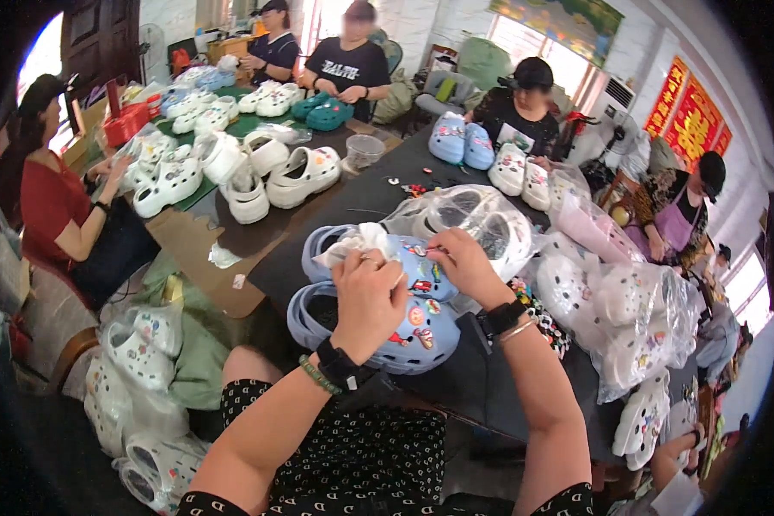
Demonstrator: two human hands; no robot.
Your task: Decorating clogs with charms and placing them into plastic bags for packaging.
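Black tabletop [353, 196], blue clogs [445, 332] beneath your left hand [370, 297], clutching white tissue [363, 244], and right hand [466, 262], fingertips pinched, near edge close, bare surface forward-left.

White block capitals stand across the chest of the black T-shirt [346, 72] worn by a person at the far surface [271, 251]. Gold characters fill the large red banner [695, 123] on the right-hand wall, and more run down the narrower red banner [666, 96] beside it. A pale letter-like figure repeats over the camera wearer's black garment [357, 451]. On the light blue clogs [434, 346], any marks on the colourful charms [417, 316] are too small to read.
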